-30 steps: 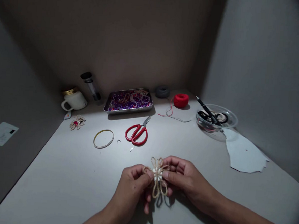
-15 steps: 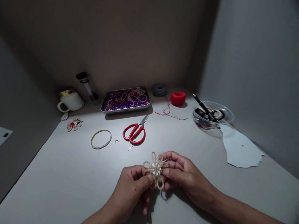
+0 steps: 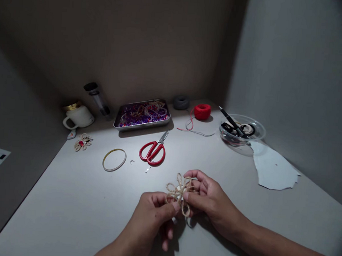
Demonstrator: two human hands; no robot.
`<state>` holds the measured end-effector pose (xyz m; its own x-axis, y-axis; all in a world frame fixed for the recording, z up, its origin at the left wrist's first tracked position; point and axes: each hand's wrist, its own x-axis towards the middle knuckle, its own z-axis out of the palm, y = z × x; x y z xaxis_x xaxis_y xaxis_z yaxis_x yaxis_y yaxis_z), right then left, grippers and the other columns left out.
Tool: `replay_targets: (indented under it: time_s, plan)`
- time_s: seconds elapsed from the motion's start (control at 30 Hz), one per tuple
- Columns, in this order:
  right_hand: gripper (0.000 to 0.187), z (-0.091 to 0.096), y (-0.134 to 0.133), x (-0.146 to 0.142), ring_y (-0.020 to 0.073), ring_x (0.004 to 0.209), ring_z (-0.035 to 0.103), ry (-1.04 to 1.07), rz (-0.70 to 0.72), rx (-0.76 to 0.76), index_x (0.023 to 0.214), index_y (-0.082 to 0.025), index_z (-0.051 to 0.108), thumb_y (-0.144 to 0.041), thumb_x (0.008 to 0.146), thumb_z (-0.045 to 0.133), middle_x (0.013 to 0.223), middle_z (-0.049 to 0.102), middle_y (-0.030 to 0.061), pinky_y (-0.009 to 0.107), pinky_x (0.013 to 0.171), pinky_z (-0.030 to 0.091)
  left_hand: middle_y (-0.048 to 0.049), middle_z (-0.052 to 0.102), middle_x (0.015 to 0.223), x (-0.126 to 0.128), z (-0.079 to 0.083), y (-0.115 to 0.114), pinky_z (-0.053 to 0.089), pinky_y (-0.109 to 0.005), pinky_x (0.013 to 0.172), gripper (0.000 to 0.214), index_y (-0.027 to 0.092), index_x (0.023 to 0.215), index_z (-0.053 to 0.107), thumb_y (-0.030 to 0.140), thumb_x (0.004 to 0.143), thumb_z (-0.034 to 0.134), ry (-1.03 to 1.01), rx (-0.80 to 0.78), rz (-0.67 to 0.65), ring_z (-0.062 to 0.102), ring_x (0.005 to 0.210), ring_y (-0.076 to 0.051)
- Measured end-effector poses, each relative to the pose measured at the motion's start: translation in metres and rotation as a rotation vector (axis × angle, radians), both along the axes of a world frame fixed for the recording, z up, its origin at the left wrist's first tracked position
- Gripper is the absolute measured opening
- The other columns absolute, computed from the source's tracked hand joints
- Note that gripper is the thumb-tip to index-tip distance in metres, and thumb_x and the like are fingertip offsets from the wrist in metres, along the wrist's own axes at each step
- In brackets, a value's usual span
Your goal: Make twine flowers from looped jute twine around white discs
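Between my hands, a little above the table, is a twine flower (image 3: 181,190) with several looped petals and a white piece at its centre. My left hand (image 3: 155,216) pinches its lower left loops between thumb and fingers. On the other side my right hand (image 3: 209,198) grips the right loops, thumb pressed near the centre and fingers behind. The fingers partly hide the flower's back. Red-handled scissors (image 3: 153,153) lie beyond my hands, and a thin ring-shaped bangle (image 3: 113,170) rests to their left.
At the back stand a metal tray (image 3: 144,126) of beads, grey yarn (image 3: 181,102) and red yarn (image 3: 202,111). A mug (image 3: 80,117), a clear tube (image 3: 99,100) and a second twine flower (image 3: 83,142) are left. To the right are a clear bowl (image 3: 259,129) and cut white sheet (image 3: 274,169).
The twine flower has turned slightly and shifted a little right in my hands. My right thumb has moved in closer to its centre. The view has shifted slightly.
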<state>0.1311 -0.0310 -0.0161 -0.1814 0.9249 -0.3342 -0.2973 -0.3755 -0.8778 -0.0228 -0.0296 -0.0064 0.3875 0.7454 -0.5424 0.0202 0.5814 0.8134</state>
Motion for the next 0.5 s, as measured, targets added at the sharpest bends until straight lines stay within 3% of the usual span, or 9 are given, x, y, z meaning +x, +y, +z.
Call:
replay_targets:
  time_s: [0.27,0.5]
  plan:
    - [0.039,-0.0060,0.0010,-0.0018,0.0078,0.042,0.053,-0.119,-0.075,0.056,0.092,-0.021,0.038,-0.022,0.064,0.065,0.063,0.056,-0.0070,0.021,0.042,0.042,0.0044,0.046,0.041,0.0068,0.0001,-0.0049,0.025,-0.012,0.023,0.025,0.013,0.056,0.055,0.032,0.060,0.069,0.031,-0.067,0.180,0.035,0.029,-0.004]
    - [0.035,-0.0089,-0.0007,-0.0047,0.0070,0.042,0.052,-0.189,-0.089,0.099,0.091,-0.021,0.038,-0.017,0.065,0.061,0.062,0.054,-0.0077,0.020,0.041,0.042,0.0049,0.046,0.044,0.0085,0.0004,-0.0048,0.023,-0.012,0.024,0.026,0.014,0.061,0.054,0.035,0.061,0.069,0.049,-0.049,0.191,0.032,0.031,-0.003]
